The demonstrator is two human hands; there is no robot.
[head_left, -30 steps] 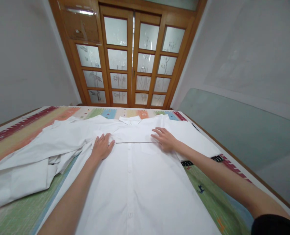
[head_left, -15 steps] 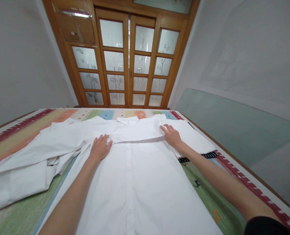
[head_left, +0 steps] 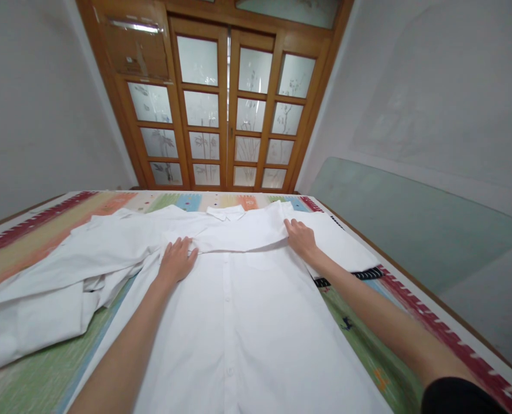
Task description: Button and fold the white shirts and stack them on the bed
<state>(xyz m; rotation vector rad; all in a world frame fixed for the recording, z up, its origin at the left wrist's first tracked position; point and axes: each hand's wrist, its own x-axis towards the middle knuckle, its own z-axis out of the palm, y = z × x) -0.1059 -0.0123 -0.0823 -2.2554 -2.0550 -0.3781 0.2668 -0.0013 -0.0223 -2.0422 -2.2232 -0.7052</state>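
Observation:
A white button-up shirt (head_left: 264,322) lies front side up, its collar (head_left: 225,213) at the far end. One sleeve (head_left: 239,236) is folded across the chest, below the collar. My left hand (head_left: 178,260) rests flat on the shirt at the left part of that sleeve, fingers stretched out. With fingers curled together, my right hand (head_left: 301,237) pinches the sleeve towards its right end; the fingertips are partly hidden. More white cloth spreads out left of the shirt, in loose folds (head_left: 57,287).
Beneath everything is a multicoloured patterned cloth (head_left: 355,333) on a bed or table. White fabric with a black-and-white edge (head_left: 368,272) lies at right. A pale green panel (head_left: 411,213) stands by the right wall. Wooden glazed doors (head_left: 228,109) are beyond.
My right hand's spread fingers have closed on the sleeve, and the hand has shifted slightly left. My left hand stays in place.

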